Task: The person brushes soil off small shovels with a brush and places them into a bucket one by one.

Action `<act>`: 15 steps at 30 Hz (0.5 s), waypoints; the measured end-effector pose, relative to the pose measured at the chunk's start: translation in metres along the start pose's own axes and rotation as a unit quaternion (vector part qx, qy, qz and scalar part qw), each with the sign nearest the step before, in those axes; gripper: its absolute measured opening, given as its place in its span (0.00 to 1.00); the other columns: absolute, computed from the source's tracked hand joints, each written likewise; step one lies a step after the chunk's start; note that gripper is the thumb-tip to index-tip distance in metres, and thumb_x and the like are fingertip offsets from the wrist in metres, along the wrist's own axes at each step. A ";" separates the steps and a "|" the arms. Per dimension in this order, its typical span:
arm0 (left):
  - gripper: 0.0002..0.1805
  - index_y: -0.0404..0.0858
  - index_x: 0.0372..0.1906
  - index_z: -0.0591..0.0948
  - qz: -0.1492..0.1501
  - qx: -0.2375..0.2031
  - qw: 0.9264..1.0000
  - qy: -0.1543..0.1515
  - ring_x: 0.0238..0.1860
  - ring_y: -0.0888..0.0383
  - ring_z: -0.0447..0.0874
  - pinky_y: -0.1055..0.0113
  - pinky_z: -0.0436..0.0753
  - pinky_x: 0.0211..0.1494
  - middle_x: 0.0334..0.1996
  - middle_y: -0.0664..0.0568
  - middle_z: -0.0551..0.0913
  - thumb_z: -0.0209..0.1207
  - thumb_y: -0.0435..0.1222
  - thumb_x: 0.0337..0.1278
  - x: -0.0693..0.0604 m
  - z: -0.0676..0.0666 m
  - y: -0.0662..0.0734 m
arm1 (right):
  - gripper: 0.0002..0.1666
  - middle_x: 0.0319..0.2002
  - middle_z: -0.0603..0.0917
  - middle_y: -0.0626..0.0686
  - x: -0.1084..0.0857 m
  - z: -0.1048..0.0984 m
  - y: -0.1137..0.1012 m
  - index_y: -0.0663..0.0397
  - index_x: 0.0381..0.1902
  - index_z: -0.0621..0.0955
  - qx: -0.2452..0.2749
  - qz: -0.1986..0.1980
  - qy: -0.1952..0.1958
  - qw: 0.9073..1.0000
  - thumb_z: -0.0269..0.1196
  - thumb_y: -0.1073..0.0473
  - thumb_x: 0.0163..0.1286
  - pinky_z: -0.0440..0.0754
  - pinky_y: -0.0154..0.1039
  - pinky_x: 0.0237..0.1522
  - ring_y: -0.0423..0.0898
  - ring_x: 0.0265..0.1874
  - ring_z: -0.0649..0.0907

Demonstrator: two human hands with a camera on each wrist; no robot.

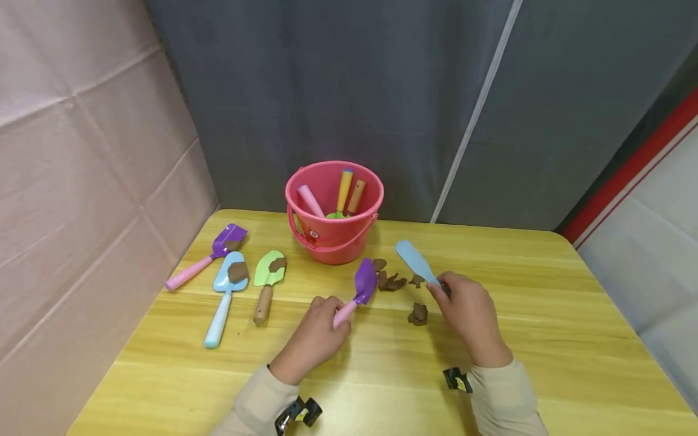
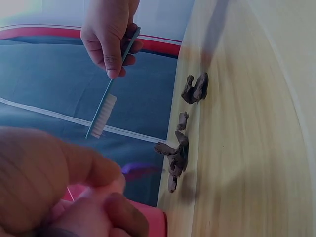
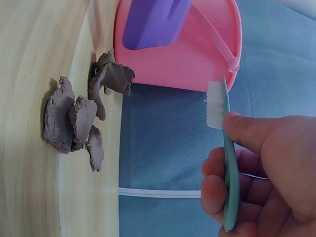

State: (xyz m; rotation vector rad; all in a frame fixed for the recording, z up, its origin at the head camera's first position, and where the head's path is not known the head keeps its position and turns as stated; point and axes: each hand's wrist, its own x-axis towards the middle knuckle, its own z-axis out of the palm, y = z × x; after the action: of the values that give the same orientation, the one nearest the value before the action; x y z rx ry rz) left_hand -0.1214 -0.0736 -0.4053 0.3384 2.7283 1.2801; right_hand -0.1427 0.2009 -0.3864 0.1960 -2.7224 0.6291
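My left hand grips the pink handle of a small shovel with a purple blade, held just left of several brown clay pieces. In my right hand is a light blue brush, pinched by its handle; the right wrist view shows its white bristles facing the pink bucket. One more brown clump lies on the table nearer me, between the hands. Both tools are above the tabletop, apart from each other.
A pink bucket holding several handled tools stands at the back. On the left lie a purple shovel, a blue shovel and a green trowel, each with brown clay on its blade. A grey curtain hangs behind the table.
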 end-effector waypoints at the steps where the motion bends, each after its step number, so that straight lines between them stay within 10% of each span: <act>1: 0.11 0.31 0.46 0.78 0.002 0.006 1.000 0.004 0.29 0.54 0.71 0.65 0.75 0.26 0.34 0.46 0.71 0.60 0.33 0.63 0.000 0.000 -0.001 | 0.10 0.22 0.78 0.49 0.001 0.000 0.000 0.59 0.36 0.84 0.002 0.000 0.001 1.000 0.68 0.56 0.68 0.68 0.41 0.20 0.44 0.17 0.70; 8: 0.10 0.34 0.45 0.82 0.005 0.046 0.999 0.024 0.31 0.55 0.71 0.63 0.73 0.33 0.31 0.52 0.74 0.62 0.33 0.61 0.002 0.001 -0.003 | 0.09 0.22 0.76 0.47 0.003 0.002 -0.007 0.57 0.34 0.83 0.010 -0.022 -0.010 1.000 0.69 0.57 0.66 0.68 0.41 0.21 0.44 0.18 0.70; 15: 0.13 0.34 0.48 0.84 0.008 0.054 0.999 -0.003 0.29 0.57 0.71 0.63 0.73 0.32 0.30 0.52 0.76 0.64 0.34 0.59 0.002 0.000 -0.002 | 0.08 0.23 0.74 0.40 0.000 0.012 -0.022 0.48 0.32 0.80 0.017 -0.139 -0.084 0.987 0.69 0.55 0.66 0.70 0.36 0.25 0.38 0.21 0.70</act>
State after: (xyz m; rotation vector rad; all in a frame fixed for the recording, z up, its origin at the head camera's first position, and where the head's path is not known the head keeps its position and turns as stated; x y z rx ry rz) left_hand -0.1231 -0.0739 -0.4067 0.3752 2.8010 1.1362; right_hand -0.1418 0.1762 -0.3877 0.6517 -2.7701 0.6003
